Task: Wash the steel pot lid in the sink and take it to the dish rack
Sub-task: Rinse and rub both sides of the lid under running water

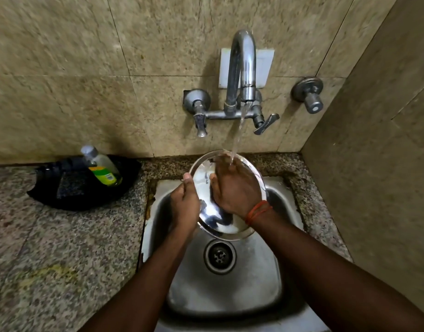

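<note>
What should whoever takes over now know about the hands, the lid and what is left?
Left hand: grips the lid by its left rim, held tilted over the sink.
Right hand: flat on the lid's face, fingertips under the water running from the tap.
Done: lid is being rinsed; I cannot tell if it has been soaped.
Left: finish washing, shut the tap, carry the lid to the dish rack, which is not in view.
</note>
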